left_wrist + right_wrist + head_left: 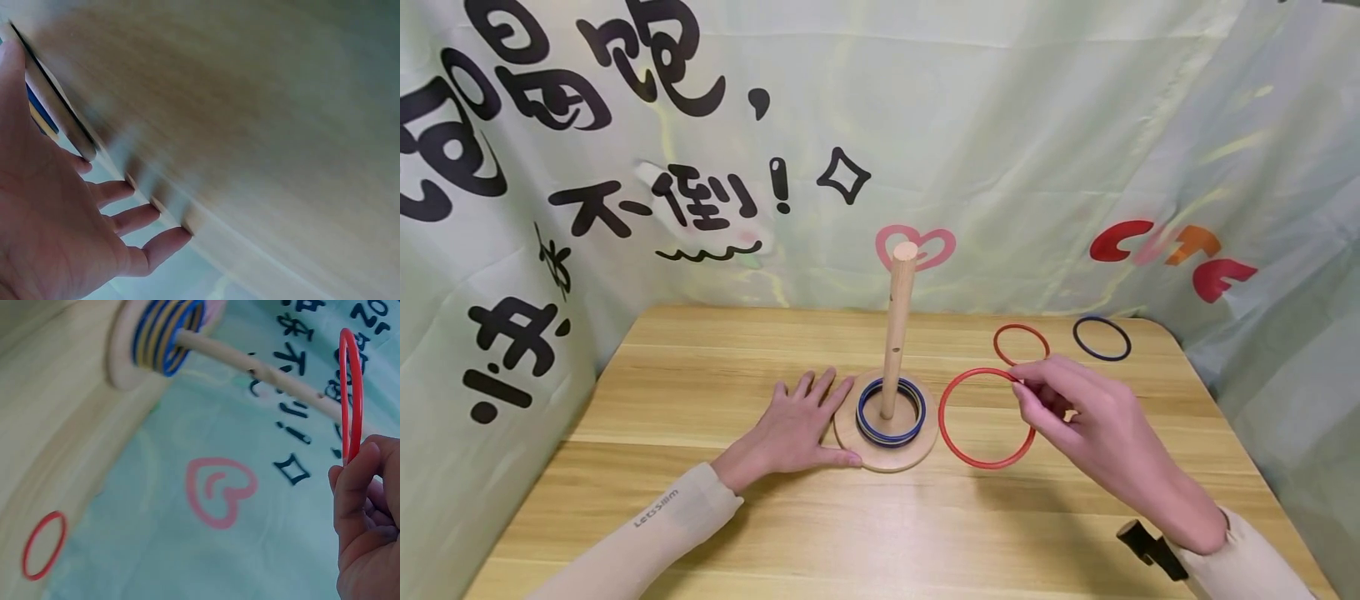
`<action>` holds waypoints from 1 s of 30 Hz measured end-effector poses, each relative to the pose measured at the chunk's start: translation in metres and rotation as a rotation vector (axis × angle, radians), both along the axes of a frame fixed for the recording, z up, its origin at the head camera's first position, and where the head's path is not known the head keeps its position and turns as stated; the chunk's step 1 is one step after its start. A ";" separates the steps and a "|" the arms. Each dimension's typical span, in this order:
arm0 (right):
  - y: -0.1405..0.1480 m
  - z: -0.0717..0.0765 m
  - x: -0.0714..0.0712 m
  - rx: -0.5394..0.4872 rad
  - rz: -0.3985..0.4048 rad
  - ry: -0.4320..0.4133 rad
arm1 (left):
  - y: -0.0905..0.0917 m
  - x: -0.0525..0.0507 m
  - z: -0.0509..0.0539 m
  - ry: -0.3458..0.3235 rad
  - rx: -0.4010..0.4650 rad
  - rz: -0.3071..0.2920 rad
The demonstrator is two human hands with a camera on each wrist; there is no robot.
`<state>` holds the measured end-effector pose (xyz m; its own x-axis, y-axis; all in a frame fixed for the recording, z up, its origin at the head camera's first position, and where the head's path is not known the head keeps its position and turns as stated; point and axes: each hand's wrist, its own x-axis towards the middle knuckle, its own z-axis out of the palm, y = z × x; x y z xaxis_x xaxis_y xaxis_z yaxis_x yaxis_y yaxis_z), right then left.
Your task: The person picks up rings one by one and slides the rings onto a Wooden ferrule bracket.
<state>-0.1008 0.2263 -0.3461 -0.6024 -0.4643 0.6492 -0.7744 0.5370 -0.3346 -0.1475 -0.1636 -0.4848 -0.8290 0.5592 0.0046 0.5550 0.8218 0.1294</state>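
Note:
A round wooden base (850,433) with an upright wooden peg (897,325) stands mid-table. Around the peg's foot lie stacked rings (891,442); the right wrist view shows them alternating blue and yellowish. My left hand (797,425) rests spread out at the base's left side, thumb and fingers touching its edge. To the right of the peg, my right hand (1082,417) pinches a red ring (951,446) between thumb and forefinger, holding it above the table. In the right wrist view the same red ring (356,394) appears nearly edge-on.
On the table (737,533), a second red ring (997,343) lies at the back right, partly near my right hand. Beyond it is a dark blue ring (1102,358). A printed curtain (1000,125) hangs behind and along both sides of the table.

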 end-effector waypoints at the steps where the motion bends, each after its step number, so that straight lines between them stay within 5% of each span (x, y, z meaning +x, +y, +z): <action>1: -0.003 0.004 0.000 -0.001 0.006 -0.015 | 0.000 0.000 0.000 0.002 0.000 -0.001; 7: -0.024 0.027 -0.002 -0.042 0.038 -0.029 | -0.002 -0.001 -0.003 0.026 0.013 -0.004; 15: -0.050 0.059 -0.007 -0.191 0.062 0.102 | 0.001 -0.001 0.002 0.008 -0.007 -0.002; 19: -0.062 0.074 -0.006 -0.236 0.043 0.102 | 0.001 -0.001 0.003 0.008 -0.006 0.000; 30: -0.080 0.089 -0.029 -0.313 0.052 0.123 | 0.000 0.001 0.002 0.013 -0.005 -0.006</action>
<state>-0.1294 0.1463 -0.2566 -0.4918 -0.2592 0.8312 -0.8427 0.3818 -0.3795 -0.1465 -0.1636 -0.4829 -0.8254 0.5644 0.0129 0.5618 0.8188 0.1183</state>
